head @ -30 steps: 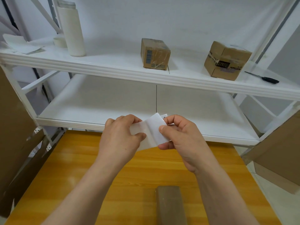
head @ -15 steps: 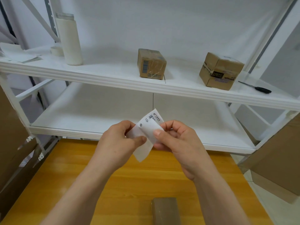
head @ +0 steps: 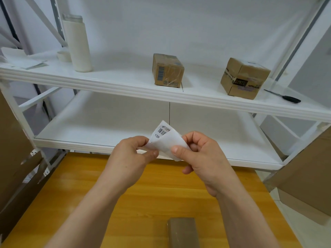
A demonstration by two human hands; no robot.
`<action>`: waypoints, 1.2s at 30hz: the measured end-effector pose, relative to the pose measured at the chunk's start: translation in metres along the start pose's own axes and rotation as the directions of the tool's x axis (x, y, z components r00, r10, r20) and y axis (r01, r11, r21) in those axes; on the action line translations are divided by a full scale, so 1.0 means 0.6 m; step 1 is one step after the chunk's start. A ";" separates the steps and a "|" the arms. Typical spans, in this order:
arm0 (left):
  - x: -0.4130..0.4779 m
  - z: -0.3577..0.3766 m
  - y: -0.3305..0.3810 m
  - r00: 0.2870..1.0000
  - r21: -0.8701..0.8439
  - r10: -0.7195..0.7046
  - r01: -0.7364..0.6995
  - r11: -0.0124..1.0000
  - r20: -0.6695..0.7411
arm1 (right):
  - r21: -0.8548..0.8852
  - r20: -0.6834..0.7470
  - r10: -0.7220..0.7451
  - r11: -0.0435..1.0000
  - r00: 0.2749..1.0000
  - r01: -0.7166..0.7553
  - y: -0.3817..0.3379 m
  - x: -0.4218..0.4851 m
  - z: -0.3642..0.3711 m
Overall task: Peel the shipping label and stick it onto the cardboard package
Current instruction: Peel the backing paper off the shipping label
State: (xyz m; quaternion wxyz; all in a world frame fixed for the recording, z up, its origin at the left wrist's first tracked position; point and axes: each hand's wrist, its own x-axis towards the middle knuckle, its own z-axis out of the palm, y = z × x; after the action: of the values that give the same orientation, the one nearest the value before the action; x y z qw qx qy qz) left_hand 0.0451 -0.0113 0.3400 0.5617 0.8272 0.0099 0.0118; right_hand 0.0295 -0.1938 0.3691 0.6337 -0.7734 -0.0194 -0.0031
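I hold a white shipping label [head: 165, 140] with a barcode and "15H" printed on it, up over the far edge of the wooden table [head: 143, 203]. My left hand [head: 130, 160] pinches its left edge between thumb and fingers. My right hand [head: 200, 158] pinches the blank white layer that is folded forward over the printed face. The two layers have come apart at the top. A narrow cardboard package [head: 182, 231] wrapped in clear tape lies on the table near the bottom edge of the view, below my hands.
A white metal shelf unit [head: 161, 93] stands behind the table. Its upper shelf carries two taped cardboard boxes [head: 167, 71] [head: 244, 77], a white bottle [head: 77, 43], a tape roll, papers and a screwdriver [head: 286, 98]. Flat cardboard sheets lean at both sides.
The printed face of the label has come into view at the top as the two layers separate. My right hand has drawn the blank layer down and to the right.
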 end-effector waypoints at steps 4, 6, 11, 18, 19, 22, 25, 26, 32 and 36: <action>-0.002 0.003 -0.002 1.000 -0.012 -0.020 0.020 1.000 0.006 | -0.020 0.006 -0.003 1.000 1.000 0.003 -0.002 -0.002 -0.002; -0.005 0.003 -0.001 1.000 -0.046 0.000 0.001 0.999 0.028 | -0.033 0.011 -0.001 0.999 1.000 0.001 -0.004 -0.002 -0.003; -0.011 0.004 0.002 0.998 -0.114 0.026 -0.018 0.993 0.065 | -0.067 0.036 0.000 0.998 0.999 0.002 -0.005 -0.004 -0.002; -0.020 0.000 0.007 0.995 -0.215 0.010 0.012 0.977 0.104 | -0.076 0.062 0.005 0.997 0.998 0.000 -0.001 -0.005 -0.002; -0.021 -0.001 0.007 0.995 -0.218 0.011 0.011 0.976 0.101 | -0.075 0.055 0.009 0.997 0.998 -0.005 0.000 -0.005 -0.003; -0.023 -0.003 0.005 0.995 -0.215 -0.003 0.024 0.976 0.096 | -0.068 0.035 0.019 0.998 0.999 -0.017 0.003 -0.006 -0.005; -0.021 -0.002 0.003 0.995 -0.223 -0.023 0.045 0.974 0.101 | -0.039 0.028 0.037 0.999 0.999 -0.036 0.001 -0.008 -0.005; -0.021 -0.002 0.003 0.994 -0.224 -0.028 0.050 0.973 0.103 | -0.028 0.030 0.041 0.999 0.999 -0.041 0.000 -0.008 -0.005; -0.029 -0.003 0.007 0.989 -0.236 -0.027 0.061 0.970 0.144 | 0.044 0.063 0.055 0.997 0.997 -0.058 -0.002 -0.015 -0.001; -0.035 -0.003 0.009 0.989 -0.247 -0.032 0.066 0.967 0.142 | 0.042 0.066 0.068 0.997 0.996 -0.070 -0.001 -0.018 -0.001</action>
State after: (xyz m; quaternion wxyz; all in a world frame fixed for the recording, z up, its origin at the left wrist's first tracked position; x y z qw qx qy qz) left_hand 0.0242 -0.0124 0.3457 0.6611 0.7480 -0.0098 -0.0577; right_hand 0.0184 -0.1943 0.3694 0.6493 -0.7591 -0.0133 0.0443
